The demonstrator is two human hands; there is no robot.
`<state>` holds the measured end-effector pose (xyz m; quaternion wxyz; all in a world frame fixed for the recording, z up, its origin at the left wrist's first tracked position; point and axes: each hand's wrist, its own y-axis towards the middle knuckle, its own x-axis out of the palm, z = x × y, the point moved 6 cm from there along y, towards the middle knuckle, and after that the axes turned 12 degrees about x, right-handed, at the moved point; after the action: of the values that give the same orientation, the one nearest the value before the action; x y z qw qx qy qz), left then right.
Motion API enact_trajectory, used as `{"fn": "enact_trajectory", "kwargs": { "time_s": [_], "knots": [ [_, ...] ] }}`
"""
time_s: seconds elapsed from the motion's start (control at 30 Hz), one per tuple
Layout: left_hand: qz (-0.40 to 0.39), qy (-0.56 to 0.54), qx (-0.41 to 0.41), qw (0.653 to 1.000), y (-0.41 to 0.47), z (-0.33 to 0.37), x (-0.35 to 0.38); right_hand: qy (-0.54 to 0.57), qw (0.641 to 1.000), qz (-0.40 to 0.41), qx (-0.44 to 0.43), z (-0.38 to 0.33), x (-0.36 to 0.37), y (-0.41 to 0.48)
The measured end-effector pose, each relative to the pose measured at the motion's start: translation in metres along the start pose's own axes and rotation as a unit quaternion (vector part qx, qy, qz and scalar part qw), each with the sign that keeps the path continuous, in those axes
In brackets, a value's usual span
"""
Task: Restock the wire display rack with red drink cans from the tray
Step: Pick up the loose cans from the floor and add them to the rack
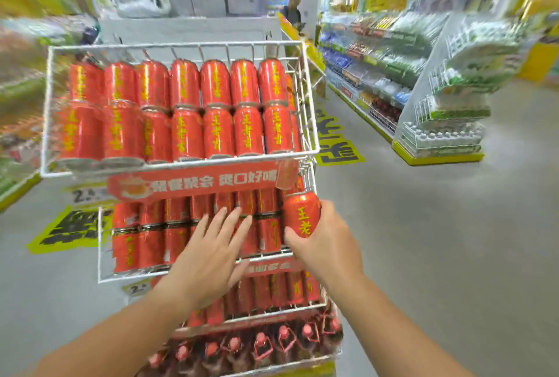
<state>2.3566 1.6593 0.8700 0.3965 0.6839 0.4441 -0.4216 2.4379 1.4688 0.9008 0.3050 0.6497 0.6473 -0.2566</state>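
Can [301, 215] beside seemingly full rack [193, 274]

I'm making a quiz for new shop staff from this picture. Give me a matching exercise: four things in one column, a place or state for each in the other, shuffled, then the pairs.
Things
1. left hand
2. right hand
3. top basket
4. bottles

Places or states
A. full of red cans in two rows
B. holds a can at the rack's right edge
C. open, fingers spread over the middle shelf's cans
D. lowest shelf

Pairs: 1-C, 2-B, 3-A, 4-D
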Motion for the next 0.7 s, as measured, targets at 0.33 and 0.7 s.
{"fn": "enact_trajectory", "kwargs": {
  "time_s": [0.33,0.7],
  "knots": [
    [0.077,0.069,-0.066,0.992,-0.01,-0.108,-0.124,0.039,0.996,0.034,-0.068,-0.142,-0.061,0.018],
    [0.062,0.117,-0.139,0.981,-0.058,-0.214,-0.149,0.039,0.994,-0.036,-0.094,-0.258,0.023,0.027]
  ]
}}
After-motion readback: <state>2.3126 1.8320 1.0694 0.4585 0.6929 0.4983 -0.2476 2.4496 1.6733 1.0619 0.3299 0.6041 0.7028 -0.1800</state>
